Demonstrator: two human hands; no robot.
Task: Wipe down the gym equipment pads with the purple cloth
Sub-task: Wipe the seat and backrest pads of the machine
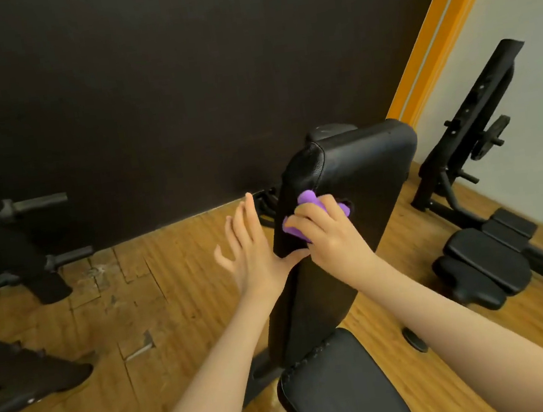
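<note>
purple cloth (309, 214) under right hand (329, 232) at backrest pad (355, 174) edge

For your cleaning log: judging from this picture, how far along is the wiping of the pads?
Nothing shows as finished. In hand: the right hand presses the purple cloth on the upright back pad, while the left hand steadies its edge. Left: the seat pad and the second bench.
</note>
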